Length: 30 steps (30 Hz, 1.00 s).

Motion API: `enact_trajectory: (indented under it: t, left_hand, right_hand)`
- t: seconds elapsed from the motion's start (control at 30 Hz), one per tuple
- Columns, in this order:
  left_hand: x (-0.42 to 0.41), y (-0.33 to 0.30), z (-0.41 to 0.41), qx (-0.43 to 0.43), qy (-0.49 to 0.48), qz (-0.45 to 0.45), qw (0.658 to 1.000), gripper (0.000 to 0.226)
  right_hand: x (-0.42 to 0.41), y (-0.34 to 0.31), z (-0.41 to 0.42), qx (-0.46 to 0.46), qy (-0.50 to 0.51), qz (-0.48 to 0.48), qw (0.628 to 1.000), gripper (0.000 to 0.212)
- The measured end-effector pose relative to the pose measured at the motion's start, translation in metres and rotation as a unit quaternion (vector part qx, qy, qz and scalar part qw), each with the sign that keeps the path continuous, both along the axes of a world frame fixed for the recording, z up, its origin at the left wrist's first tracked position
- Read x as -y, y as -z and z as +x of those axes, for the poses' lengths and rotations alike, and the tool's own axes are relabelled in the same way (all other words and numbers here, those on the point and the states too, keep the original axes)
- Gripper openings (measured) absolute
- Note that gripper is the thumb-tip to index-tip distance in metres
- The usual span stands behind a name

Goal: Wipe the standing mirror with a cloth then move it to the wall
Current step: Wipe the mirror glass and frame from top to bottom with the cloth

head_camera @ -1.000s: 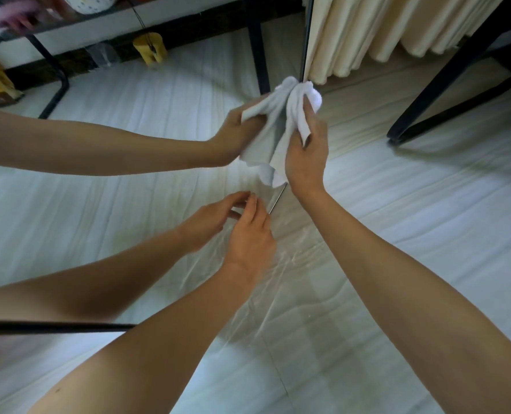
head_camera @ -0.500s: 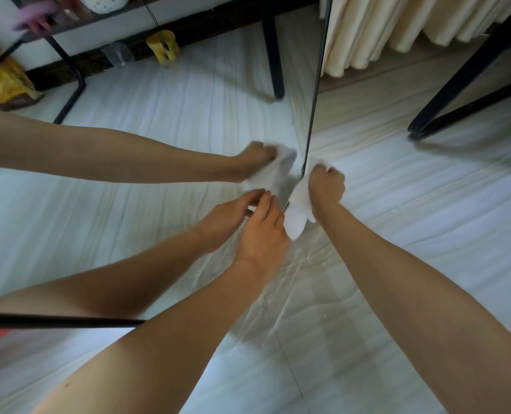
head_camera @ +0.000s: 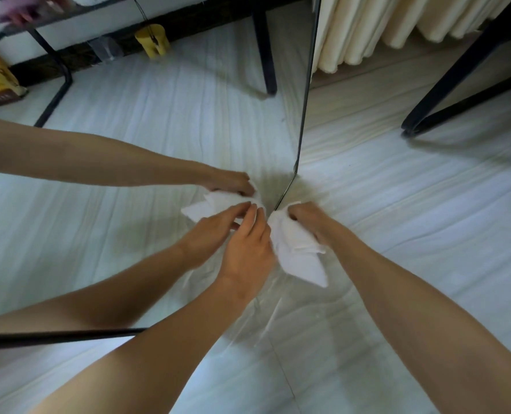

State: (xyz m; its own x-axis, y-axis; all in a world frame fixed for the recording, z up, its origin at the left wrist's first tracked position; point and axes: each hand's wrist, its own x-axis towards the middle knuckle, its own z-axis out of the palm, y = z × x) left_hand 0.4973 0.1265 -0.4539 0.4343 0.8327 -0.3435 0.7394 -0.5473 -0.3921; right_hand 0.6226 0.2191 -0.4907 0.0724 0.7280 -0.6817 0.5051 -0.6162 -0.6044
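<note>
Sliding down is what my right hand (head_camera: 306, 218) has just done. A second ago it was high up on the side of the mirror (head_camera: 188, 130). Now it is low, close to the floor (head_camera: 412, 234). Its fingers are curled tight around the white cloth (head_camera: 299, 255). The bunched cloth presses on the mirror's dark edge (head_camera: 303, 115), and a loose tail of it hangs back toward me.

My left hand (head_camera: 245, 246) has hardly moved. Its fingers are nearly straight and their tips touch the glass just beside the cloth. It holds nothing. I think it is just keeping the mirror steady.

The mirror stands right in front of me, a little to my left. In the glass I see my two arms again, and a second cloth.

I think this side edge is now wiped from top to bottom. I cannot tell if the big flat glass is clean yet. The mirror has not gone to the wall, so that part is still to do.

Farther off on the right are black legs (head_camera: 457, 73) of some stand. Behind them hangs a cream curtain (head_camera: 367, 25).
</note>
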Motion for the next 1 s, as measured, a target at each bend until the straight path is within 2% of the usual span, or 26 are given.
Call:
enact_trajectory:
  t: [0.1, 0.17, 0.23, 0.27, 0.37, 0.43, 0.47, 0.5, 0.57, 0.63, 0.67, 0.73, 0.83, 0.9, 0.93, 1.0]
  left_hand:
    - [0.001, -0.001, -0.001, -0.018, 0.003, 0.01, 1.0, 0.044]
    - [0.005, -0.001, 0.0, -0.024, 0.019, 0.008, 0.999, 0.047]
    - [0.01, 0.003, -0.001, -0.048, 0.028, -0.011, 0.998, 0.047]
    - [0.01, 0.012, -0.005, -0.054, 0.006, -0.031, 0.998, 0.045]
    - [0.005, 0.024, -0.026, -0.049, -0.036, 0.039, 0.997, 0.04]
    - [0.017, 0.024, -0.022, -0.029, -0.006, -0.015, 0.999, 0.039]
    - [0.024, 0.018, -0.018, -0.03, 0.02, -0.04, 0.999, 0.039]
    - [0.029, 0.011, -0.014, -0.025, 0.046, -0.037, 0.998, 0.039]
    - [0.034, 0.001, -0.015, -0.061, 0.075, -0.013, 0.995, 0.04]
    - [0.037, -0.002, -0.02, -0.052, 0.036, -0.013, 0.998, 0.041]
    - [0.039, -0.003, -0.022, -0.045, 0.035, -0.015, 0.998, 0.041]
    - [0.044, -0.004, -0.021, -0.036, 0.041, -0.008, 0.998, 0.043]
    - [0.055, -0.006, -0.029, -0.031, 0.056, -0.025, 0.998, 0.045]
    - [0.062, -0.008, -0.035, -0.051, 0.082, -0.01, 0.995, 0.044]
    - [0.063, -0.01, -0.038, -0.057, 0.084, -0.004, 0.995, 0.043]
    - [0.066, -0.012, -0.041, -0.058, 0.091, 0.009, 0.994, 0.042]
  right_hand:
    - [-0.024, -0.012, 0.014, 0.029, 0.082, 0.097, 0.991, 0.027]
    - [-0.035, -0.018, 0.006, -0.016, 0.122, 0.14, 0.983, 0.035]
    - [-0.033, -0.018, -0.013, -0.07, 0.111, 0.132, 0.983, 0.036]
    - [-0.025, -0.015, -0.021, -0.082, 0.098, 0.119, 0.985, 0.036]
    - [0.016, -0.002, -0.026, -0.08, 0.009, 0.014, 0.997, 0.029]
    - [0.042, -0.005, -0.019, -0.043, -0.121, -0.063, 0.99, 0.016]
    - [0.047, -0.009, -0.015, -0.016, -0.144, -0.064, 0.987, 0.016]
    - [0.048, -0.012, -0.012, 0.007, -0.132, -0.035, 0.991, 0.017]
    - [0.041, -0.019, -0.011, 0.031, -0.039, 0.068, 0.996, 0.016]
    - [0.031, -0.023, -0.017, -0.01, 0.051, 0.146, 0.988, 0.019]
    - [0.029, -0.023, -0.024, -0.038, 0.063, 0.151, 0.986, 0.026]
    - [0.04, -0.014, -0.04, -0.065, 0.02, 0.121, 0.99, 0.038]
    - [0.083, 0.005, -0.049, -0.119, -0.064, -0.032, 0.99, 0.028]
    - [0.102, 0.005, -0.041, -0.092, -0.176, -0.132, 0.971, 0.019]
    - [0.102, 0.003, -0.036, -0.065, -0.207, -0.141, 0.966, 0.014]
    - [0.094, -0.007, -0.031, -0.012, -0.155, -0.087, 0.984, 0.016]
